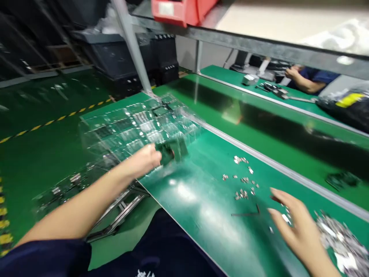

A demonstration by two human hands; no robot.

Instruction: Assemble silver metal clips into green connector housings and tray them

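Note:
My left hand reaches out to the left edge of the green table and is closed on a small dark green part at the near corner of a clear plastic tray with several compartments. My right hand hovers low over the table at the right, fingers spread and apart, with nothing clearly in it. Just left of its fingertips lie a thin black hex key and several small silver metal pieces. The picture is smeared by motion.
A heap of shiny metal pieces lies at the right edge. A second clear tray sits lower at the left. Beyond a metal rail runs a green conveyor, and another person's arm works at the far table. A red bin sits on the shelf above.

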